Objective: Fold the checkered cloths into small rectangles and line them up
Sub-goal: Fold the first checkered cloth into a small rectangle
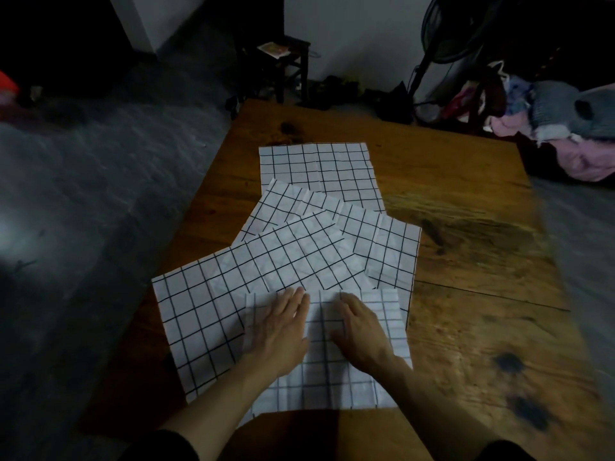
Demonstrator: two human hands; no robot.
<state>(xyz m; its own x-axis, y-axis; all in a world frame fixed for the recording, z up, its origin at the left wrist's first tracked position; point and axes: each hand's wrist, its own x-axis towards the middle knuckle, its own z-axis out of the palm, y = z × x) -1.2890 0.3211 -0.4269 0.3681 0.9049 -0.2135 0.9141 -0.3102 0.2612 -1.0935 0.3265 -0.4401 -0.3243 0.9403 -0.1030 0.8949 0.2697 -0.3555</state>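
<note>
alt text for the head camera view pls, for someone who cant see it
Two bare hands, left hand and right hand, press flat on the nearest checkered cloth at the near edge of a wooden table. Several more white, black-gridded cloths lie overlapping beyond it, fanned toward the table's far side. A dim room with a clothes pile surrounds the table.

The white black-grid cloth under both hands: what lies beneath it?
The white black-grid cloth under the hands overlaps a larger unfolded checkered cloth on the brown wooden table. Whatever lies beneath its middle is covered.
</note>
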